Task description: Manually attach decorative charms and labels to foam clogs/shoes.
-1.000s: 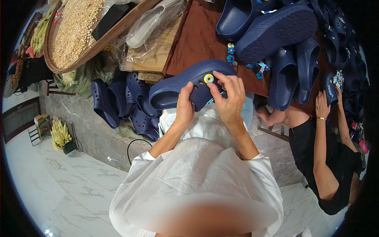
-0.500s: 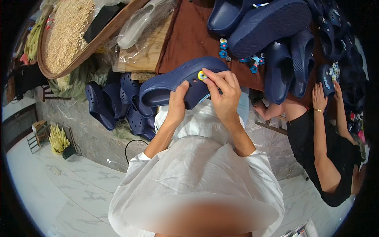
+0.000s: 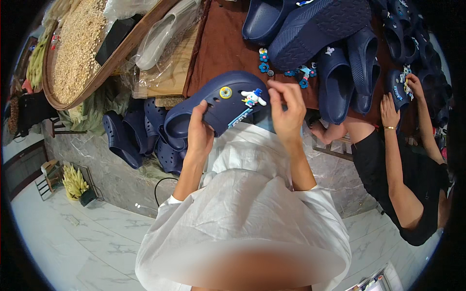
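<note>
My left hand point(image 3: 200, 133) grips a navy clog point(image 3: 204, 109) by its side near the heel opening, thumb on top. On the clog's upper are a yellow ring-shaped charm point(image 3: 225, 92), a white figure charm with a blue hat point(image 3: 254, 98) and a light-blue strip charm point(image 3: 240, 118). Just right of the clog's toe, my right hand point(image 3: 288, 111) is raised off it. Its fingers are loosely bent and the thumb stands apart, with nothing visible between them. Beyond the clog, loose blue flower charms point(image 3: 263, 60) lie on the brown cloth point(image 3: 218, 43).
More navy clogs point(image 3: 335, 82) stand on the cloth at right, and others point(image 3: 121, 140) hang or lie below the table's left edge. A basket of pale kernels point(image 3: 80, 53) and a plastic-wrapped white shoe point(image 3: 162, 39) sit far left. At right, another person's hands point(image 3: 390, 111) touch a charmed clog.
My right hand has let go of the yellow charm and drawn off to the right. The clog has turned slightly, so its other charms now show. My left hand has shifted left with it.
</note>
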`<state>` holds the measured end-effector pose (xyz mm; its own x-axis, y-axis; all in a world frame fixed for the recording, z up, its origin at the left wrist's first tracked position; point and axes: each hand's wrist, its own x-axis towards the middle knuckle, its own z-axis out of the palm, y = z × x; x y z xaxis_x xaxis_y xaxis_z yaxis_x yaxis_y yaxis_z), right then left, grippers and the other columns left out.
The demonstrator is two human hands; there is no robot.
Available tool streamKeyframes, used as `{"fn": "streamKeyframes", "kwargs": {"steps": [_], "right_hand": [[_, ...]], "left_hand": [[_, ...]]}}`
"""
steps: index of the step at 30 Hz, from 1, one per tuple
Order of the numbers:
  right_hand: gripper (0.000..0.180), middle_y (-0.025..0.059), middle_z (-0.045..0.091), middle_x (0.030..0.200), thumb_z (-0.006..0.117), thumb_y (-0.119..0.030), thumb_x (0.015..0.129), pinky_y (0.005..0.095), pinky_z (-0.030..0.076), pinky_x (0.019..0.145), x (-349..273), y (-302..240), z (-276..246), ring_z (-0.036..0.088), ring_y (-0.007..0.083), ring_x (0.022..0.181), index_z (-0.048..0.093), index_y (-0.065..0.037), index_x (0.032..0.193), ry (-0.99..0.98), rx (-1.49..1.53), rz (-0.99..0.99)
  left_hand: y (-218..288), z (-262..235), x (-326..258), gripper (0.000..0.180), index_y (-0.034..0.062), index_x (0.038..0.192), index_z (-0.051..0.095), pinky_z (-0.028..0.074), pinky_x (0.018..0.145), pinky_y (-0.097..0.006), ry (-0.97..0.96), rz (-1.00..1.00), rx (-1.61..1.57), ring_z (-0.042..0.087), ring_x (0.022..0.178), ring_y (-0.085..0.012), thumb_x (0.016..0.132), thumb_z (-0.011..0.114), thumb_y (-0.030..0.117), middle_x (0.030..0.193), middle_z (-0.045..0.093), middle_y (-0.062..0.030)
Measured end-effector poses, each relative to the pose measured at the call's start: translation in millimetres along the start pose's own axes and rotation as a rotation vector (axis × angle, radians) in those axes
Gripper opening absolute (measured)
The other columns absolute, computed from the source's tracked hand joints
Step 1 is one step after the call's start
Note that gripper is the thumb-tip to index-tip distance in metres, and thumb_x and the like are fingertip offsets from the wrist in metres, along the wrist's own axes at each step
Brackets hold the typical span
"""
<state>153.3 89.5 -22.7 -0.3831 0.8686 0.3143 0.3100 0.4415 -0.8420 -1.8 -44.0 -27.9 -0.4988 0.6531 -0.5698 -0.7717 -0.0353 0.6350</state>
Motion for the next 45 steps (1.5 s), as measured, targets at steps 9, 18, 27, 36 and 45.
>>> {"fn": "streamKeyframes", "kwargs": {"steps": [9,18,27,36,45], "right_hand": [[0.025,0.0087,0.063,0.093,0.073,-0.018,0.084,0.0392,0.048,0.075,19,49,12,0.061,0.0273,0.086,0.069,-0.009,0.107,-0.082,-0.367,-0.033],[0.014,0.0081,0.063,0.087,0.071,-0.016,0.088,0.0356,0.049,0.07,21,56,16,0.062,0.0232,0.077,0.068,-0.005,0.095,-0.026,-0.4,-0.08],[0.013,0.0075,0.061,0.088,0.068,-0.003,0.086,0.029,0.049,0.065,10,-24,-4,0.061,0.0165,0.073,0.068,-0.002,0.099,-0.138,0.071,-0.005],[0.02,0.0049,0.056,0.079,0.077,-0.012,0.079,0.0346,0.046,0.063,-1,-36,22,0.057,0.0222,0.072,0.073,-0.008,0.099,-0.236,-0.025,-0.291],[0.013,0.0045,0.059,0.079,0.08,-0.01,0.076,0.0317,0.047,0.064,3,-40,17,0.059,0.0196,0.071,0.076,-0.01,0.089,-0.24,0.092,-0.111]], "left_hand": [[-4,-10,5,0.023,0.0029,0.109,0.063,0.049,0.089,-0.03,-0.017,-0.033,-0.045,0.063,0.098,-0.0136,0.091,0.06,0.017,0.106,0.066,-0.0045],[6,8,-8,0.03,-0.0004,0.119,0.06,0.048,0.096,-0.034,-0.061,0.057,0.073,0.062,0.109,-0.0174,0.091,0.059,0.012,0.114,0.066,-0.0067],[4,19,-15,0.03,-0.0021,0.119,0.06,0.049,0.095,-0.032,-0.06,0.126,0.117,0.063,0.106,-0.0159,0.092,0.057,0.009,0.114,0.066,-0.0082],[-6,26,-19,0.032,-0.0039,0.122,0.06,0.048,0.094,-0.029,-0.179,0.218,0.18,0.062,0.104,-0.0143,0.092,0.057,0.008,0.115,0.067,-0.0079],[-10,29,-22,0.031,-0.0026,0.123,0.061,0.048,0.094,-0.029,-0.189,0.256,0.238,0.063,0.104,-0.0144,0.096,0.061,0.012,0.117,0.067,-0.0091]]}}
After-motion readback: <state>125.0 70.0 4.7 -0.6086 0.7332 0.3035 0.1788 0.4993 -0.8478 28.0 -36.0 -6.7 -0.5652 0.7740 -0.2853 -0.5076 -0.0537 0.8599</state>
